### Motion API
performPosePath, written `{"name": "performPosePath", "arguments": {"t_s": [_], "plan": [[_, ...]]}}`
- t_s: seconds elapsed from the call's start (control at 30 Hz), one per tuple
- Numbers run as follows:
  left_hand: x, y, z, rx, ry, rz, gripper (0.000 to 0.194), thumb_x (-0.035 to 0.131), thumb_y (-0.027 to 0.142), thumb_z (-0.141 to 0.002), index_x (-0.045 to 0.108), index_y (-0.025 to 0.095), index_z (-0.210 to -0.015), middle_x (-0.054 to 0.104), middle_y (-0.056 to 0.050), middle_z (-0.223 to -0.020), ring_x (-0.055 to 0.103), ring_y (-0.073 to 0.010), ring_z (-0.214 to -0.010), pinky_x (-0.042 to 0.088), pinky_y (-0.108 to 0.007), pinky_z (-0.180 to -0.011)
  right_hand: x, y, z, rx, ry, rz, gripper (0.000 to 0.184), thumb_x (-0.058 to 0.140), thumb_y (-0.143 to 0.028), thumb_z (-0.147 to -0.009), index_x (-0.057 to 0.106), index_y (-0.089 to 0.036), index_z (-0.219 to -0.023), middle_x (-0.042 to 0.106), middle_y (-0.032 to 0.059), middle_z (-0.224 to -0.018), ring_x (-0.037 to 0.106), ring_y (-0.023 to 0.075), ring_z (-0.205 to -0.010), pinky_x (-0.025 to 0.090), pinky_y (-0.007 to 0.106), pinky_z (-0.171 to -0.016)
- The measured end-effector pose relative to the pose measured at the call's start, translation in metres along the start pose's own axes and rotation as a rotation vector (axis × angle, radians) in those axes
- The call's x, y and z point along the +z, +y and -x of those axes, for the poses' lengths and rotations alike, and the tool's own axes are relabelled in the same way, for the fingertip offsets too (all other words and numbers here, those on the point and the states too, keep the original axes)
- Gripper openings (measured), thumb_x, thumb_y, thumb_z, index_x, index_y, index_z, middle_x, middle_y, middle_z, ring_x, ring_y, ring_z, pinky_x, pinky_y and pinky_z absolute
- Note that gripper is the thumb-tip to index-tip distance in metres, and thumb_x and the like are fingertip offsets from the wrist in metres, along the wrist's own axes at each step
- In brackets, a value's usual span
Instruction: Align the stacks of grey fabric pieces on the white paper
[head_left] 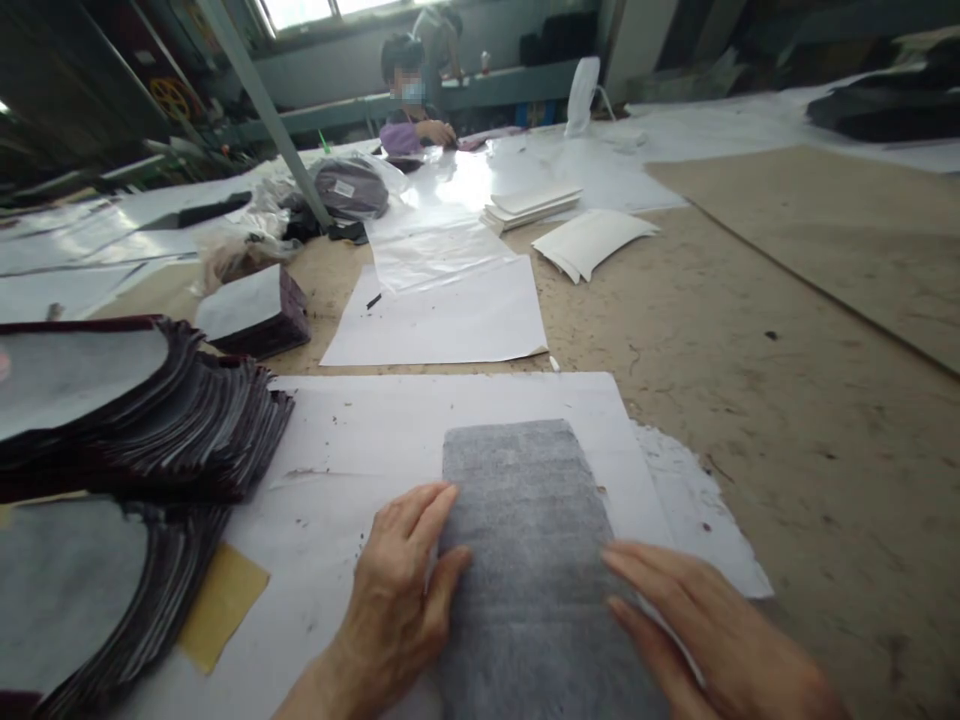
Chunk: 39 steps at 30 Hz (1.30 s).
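Observation:
A grey piece of cloth-like material (525, 520), rounded at its far corners, lies flat on white paper in front of me. It runs out of view at the bottom. My left hand (401, 580) is at its left edge, thumb and fingers apart, with the tips touching the margin. On the opposite side, my right hand (697, 620) has its fingers stretched out against the right edge, slightly blurred. Neither hand's fingers are wrapped round the piece. Whether it is one layer or several cannot be made out.
To the left stand two stacks of dark-edged grey pieces (82, 380), with a yellow card (225, 605) beside them. A small block-like stack (251, 310) sits behind. Farther off are white sheets (442, 320), cut white pieces (592, 243), a slanted metal post (262, 110) and a seated person (405, 130).

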<state>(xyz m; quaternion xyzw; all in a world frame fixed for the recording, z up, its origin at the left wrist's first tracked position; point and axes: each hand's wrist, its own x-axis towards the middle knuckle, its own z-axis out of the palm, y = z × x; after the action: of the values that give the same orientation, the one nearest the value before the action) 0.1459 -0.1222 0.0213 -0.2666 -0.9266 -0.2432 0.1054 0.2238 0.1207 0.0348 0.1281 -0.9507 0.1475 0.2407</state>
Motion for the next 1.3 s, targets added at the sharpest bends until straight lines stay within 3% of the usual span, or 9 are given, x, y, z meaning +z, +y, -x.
{"name": "performPosePath", "arguments": {"t_s": [0.17,0.3,0.5,0.73,1.0,1.17,1.3], "plan": [[0.010,-0.001,-0.028,-0.064,-0.170,0.066,0.035,0.059,0.019,-0.073,0.055,0.016,-0.108,0.061,-0.010,-0.106,0.053,-0.0248,-0.099,0.045,-0.043,-0.087,0.016,0.014,-0.049,-0.004,-0.054,-0.103,0.019,0.053,-0.013,-0.078,0.056,-0.015,-0.097,0.066,0.0071,-0.089,0.061,0.0176,-0.086,0.053,0.029,-0.075],[0.010,0.000,-0.035,-0.095,-0.233,0.078,0.033,0.060,0.017,-0.071,0.056,0.017,-0.104,0.059,-0.008,-0.104,0.050,-0.0245,-0.098,0.041,-0.043,-0.087,0.029,0.019,-0.051,-0.003,-0.198,-0.122,0.031,0.062,-0.010,-0.069,0.057,-0.012,-0.099,0.065,0.0086,-0.093,0.058,0.0218,-0.088,0.052,0.036,-0.076],[0.005,0.003,-0.048,-0.178,-0.346,0.054,0.039,0.061,0.016,-0.064,0.053,0.021,-0.102,0.056,-0.006,-0.103,0.047,-0.0236,-0.097,0.037,-0.041,-0.084,0.031,0.022,-0.057,0.085,-0.307,-0.111,0.043,0.065,-0.008,-0.062,0.056,-0.013,-0.104,0.059,0.0094,-0.105,0.049,0.0248,-0.098,0.045,0.040,-0.083],[0.001,0.004,-0.064,-0.269,-0.481,0.024,0.034,0.062,0.021,-0.059,0.049,0.022,-0.091,0.054,-0.003,-0.092,0.047,-0.0225,-0.091,0.033,-0.038,-0.080,0.030,0.028,-0.079,0.242,-0.595,-0.154,0.037,0.064,-0.012,-0.059,0.058,-0.016,-0.096,0.056,0.0077,-0.095,0.046,0.0237,-0.093,0.039,0.038,-0.080],[0.004,-0.001,-0.063,-0.331,-0.438,0.109,0.028,0.066,0.024,-0.057,0.049,0.021,-0.079,0.051,-0.003,-0.093,0.046,-0.0224,-0.092,0.033,-0.036,-0.080,0.029,0.022,-0.077,0.367,-0.620,-0.197,0.026,0.056,-0.011,-0.058,0.052,-0.018,-0.083,0.056,0.0049,-0.088,0.049,0.0202,-0.085,0.036,0.031,-0.074],[0.004,-0.010,-0.058,-0.430,-0.368,0.226,0.019,0.064,0.028,-0.061,0.050,0.020,-0.072,0.051,-0.002,-0.084,0.048,-0.0204,-0.084,0.035,-0.034,-0.077,0.025,0.018,-0.076,0.652,-0.708,-0.117,0.043,0.059,-0.027,-0.061,0.050,-0.021,-0.103,0.057,0.0011,-0.073,0.053,0.0193,-0.067,0.036,0.030,-0.063],[0.004,-0.016,-0.051,-0.470,-0.318,0.273,0.019,0.054,0.033,-0.072,0.045,0.020,-0.061,0.049,-0.001,-0.075,0.047,-0.0187,-0.077,0.035,-0.032,-0.073,0.028,0.019,-0.067,0.860,-0.568,-0.201,0.032,0.052,-0.045,-0.066,0.053,-0.024,-0.090,0.058,-0.0005,-0.066,0.055,0.0188,-0.063,0.038,0.029,-0.060]]}}
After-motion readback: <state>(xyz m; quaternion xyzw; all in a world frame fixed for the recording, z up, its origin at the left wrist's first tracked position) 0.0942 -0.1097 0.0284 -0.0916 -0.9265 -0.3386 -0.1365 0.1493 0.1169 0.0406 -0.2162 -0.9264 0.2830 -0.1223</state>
